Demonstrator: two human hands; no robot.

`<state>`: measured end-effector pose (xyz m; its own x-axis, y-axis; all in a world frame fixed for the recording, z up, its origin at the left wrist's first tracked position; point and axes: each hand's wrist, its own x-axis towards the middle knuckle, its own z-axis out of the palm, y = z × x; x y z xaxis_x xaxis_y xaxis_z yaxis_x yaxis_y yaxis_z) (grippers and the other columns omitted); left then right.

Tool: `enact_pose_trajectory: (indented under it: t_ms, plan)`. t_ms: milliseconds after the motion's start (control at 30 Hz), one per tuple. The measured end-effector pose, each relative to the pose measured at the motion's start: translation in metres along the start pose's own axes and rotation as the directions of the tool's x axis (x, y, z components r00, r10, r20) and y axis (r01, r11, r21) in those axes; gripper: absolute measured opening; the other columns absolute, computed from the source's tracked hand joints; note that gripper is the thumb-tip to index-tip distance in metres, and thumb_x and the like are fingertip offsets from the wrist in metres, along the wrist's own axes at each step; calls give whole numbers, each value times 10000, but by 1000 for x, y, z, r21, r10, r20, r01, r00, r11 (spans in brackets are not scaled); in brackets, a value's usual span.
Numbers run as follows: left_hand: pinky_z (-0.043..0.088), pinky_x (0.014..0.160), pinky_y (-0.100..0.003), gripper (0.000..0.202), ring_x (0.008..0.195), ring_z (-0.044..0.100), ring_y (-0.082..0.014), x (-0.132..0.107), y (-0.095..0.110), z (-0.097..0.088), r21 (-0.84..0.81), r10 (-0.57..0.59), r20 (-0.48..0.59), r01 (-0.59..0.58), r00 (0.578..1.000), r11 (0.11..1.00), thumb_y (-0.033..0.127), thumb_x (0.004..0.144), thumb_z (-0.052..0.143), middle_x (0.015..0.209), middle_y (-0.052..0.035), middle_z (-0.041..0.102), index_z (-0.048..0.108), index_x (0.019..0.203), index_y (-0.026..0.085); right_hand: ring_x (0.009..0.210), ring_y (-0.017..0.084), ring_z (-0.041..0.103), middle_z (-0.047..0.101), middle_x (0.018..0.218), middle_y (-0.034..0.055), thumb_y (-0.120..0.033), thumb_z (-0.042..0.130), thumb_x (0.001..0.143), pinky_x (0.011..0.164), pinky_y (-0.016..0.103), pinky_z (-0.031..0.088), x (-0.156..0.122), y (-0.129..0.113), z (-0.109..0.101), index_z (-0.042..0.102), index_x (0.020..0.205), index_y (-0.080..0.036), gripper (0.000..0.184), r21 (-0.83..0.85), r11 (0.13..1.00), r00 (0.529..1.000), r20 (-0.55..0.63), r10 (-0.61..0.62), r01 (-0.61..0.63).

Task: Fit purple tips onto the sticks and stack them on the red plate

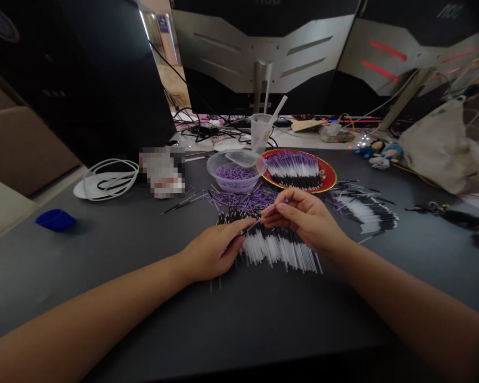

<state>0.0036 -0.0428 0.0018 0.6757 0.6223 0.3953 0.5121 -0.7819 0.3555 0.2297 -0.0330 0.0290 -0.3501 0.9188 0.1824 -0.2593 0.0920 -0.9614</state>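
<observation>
Your left hand (213,250) and right hand (307,218) are together, both pinching one thin purple-tipped stick (272,208) between the fingertips — right above a spread of black-and-white sticks (279,252) on the dark desk (151,298). Just beyond lie loose purple sticks (239,199), then a clear plastic bowl (223,170) holding more, touching a red plate (327,173) — sticks lined up on it.

Bowl (215,178) beside plate (332,178) — both behind sticks (275,250)

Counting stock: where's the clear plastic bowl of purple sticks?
In the head view, the bowl sits left of the red-rimmed plate, in front of a clear cup and beyond the person's right hand.
</observation>
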Motion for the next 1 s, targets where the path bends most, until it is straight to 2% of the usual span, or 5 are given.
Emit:
enact_pose_trajectory:
  t_ms: [300,500,700,767,1000]
  plan:
    - [437,550,-220,376,566,562,-107,-1,1,-1,42,12,11,-12,1000,999,203,908,424,745,-5,631,432,1281,160,757,154,693,713,830,25,-264,633,837,750,339,574,-2,-2,3,555,840,-204,98,-120,991,999,-1,-50,49]
    - [377,515,-243,234,532,564,-125,-1,5,-6,193,66,20,-69,998,979,285,949,382,596,16,586,578,887,173,805,159,687,700,850,39,-232,599,853,758,314,546,-10,3,14,609,876,-180,58,-328,941,985,169,-32,87]
    - [361,483,-267,255,492,551,-139,-2,6,-2,336,159,-13,-145,987,931,286,951,380,563,13,572,592,867,171,802,143,624,689,886,43,-200,527,889,719,276,469,-15,0,12,649,971,-173,149,-756,497,902,393,-176,426]
    - [363,474,-269,259,484,549,-142,-3,5,0,364,171,-28,-149,985,919,282,953,379,555,9,570,593,867,166,800,144,616,688,882,51,-196,522,889,711,271,460,-15,-1,11,652,955,-158,151,-776,438,891,414,-189,454]
    - [366,459,-275,210,466,524,-141,-7,3,4,427,284,-116,-210,952,880,219,926,418,539,5,563,574,798,161,668,103,622,698,781,3,-232,584,860,619,220,467,-15,6,16,697,911,-189,131,-686,683,961,263,-91,252]
